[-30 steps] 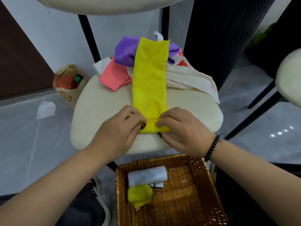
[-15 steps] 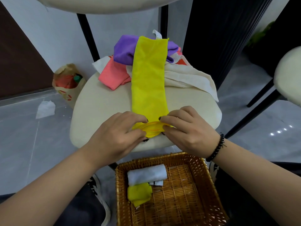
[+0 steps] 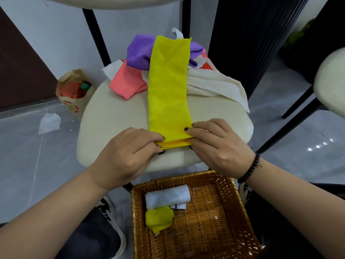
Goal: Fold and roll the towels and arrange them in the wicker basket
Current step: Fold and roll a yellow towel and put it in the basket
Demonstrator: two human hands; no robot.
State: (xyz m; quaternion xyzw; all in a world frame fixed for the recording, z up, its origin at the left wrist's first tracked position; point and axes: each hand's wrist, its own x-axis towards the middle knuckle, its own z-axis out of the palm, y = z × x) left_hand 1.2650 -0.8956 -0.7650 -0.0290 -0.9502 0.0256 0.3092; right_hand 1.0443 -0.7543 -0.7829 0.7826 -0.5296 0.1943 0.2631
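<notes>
Hands [image 3: 130,152] [image 3: 216,144] pinch long yellow towel's [image 3: 168,90] folded end

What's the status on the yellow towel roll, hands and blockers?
Left hand and right hand both pinch the yellow towel at its near end, first turn started. Wicker basket holds two rolls. Far end lies over the purple towel; could drag.

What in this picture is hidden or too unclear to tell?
Head view only:
- Near end of the yellow towel: covered by the left hand and right hand.
- Towel pile: the yellow towel overlaps it, so no count.
- Wicker basket: cut off by the bottom edge.
</notes>
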